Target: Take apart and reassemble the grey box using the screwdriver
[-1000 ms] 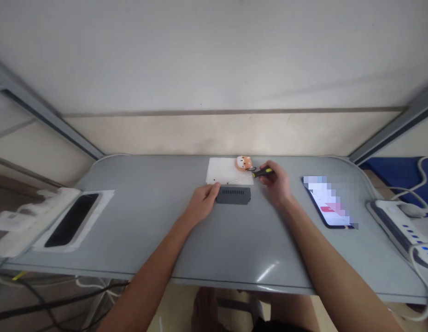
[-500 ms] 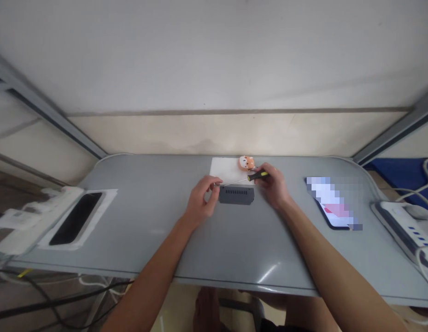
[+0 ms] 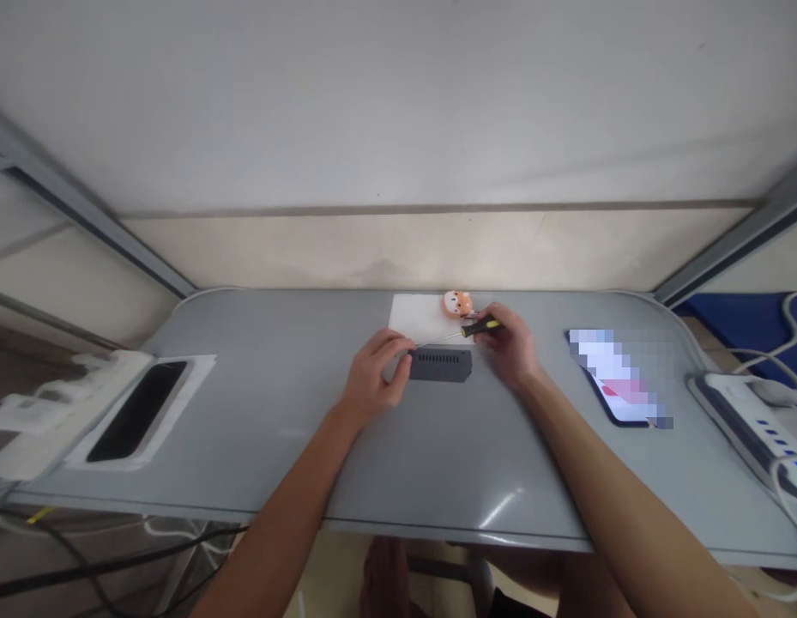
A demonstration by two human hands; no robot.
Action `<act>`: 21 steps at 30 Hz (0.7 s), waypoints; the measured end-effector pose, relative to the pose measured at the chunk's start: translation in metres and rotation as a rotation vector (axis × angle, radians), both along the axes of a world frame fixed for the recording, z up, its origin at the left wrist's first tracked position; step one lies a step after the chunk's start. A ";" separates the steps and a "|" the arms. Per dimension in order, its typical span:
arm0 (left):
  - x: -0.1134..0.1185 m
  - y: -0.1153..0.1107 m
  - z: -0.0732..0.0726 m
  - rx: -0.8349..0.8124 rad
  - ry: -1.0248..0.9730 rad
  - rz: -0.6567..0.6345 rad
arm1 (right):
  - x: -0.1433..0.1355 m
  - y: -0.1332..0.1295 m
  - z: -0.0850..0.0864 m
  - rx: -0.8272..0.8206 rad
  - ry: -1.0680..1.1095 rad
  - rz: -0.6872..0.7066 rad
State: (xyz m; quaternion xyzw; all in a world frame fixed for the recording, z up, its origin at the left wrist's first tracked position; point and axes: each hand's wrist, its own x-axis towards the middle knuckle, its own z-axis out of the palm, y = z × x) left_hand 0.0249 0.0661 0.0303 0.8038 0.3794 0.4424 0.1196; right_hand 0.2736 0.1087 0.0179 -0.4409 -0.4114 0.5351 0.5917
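Left hand (image 3: 372, 378) has dropped onto the dark grey vented box (image 3: 440, 365) at mid-table, gripping its left end; right hand (image 3: 510, 343) is holding the screwdriver (image 3: 466, 330), tip toward the box.

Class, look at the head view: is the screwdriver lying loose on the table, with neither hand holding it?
No: the right hand grips the screwdriver by its black-and-yellow handle, its shaft reaching toward the left hand.
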 end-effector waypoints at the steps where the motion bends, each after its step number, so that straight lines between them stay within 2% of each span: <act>1: 0.000 0.000 0.000 0.022 0.007 0.005 | 0.000 0.000 0.001 0.007 0.000 -0.002; 5: -0.001 0.000 -0.001 0.091 0.052 0.019 | -0.004 -0.001 0.003 0.014 -0.006 -0.006; 10: -0.002 -0.001 -0.002 0.076 0.085 0.024 | -0.012 -0.005 0.007 0.012 -0.063 0.015; 15: -0.002 -0.001 0.000 0.023 0.006 -0.008 | -0.018 -0.008 0.007 0.054 -0.299 0.036; 21: -0.002 0.001 0.000 0.076 -0.087 0.061 | -0.020 -0.007 0.000 0.048 -0.332 0.143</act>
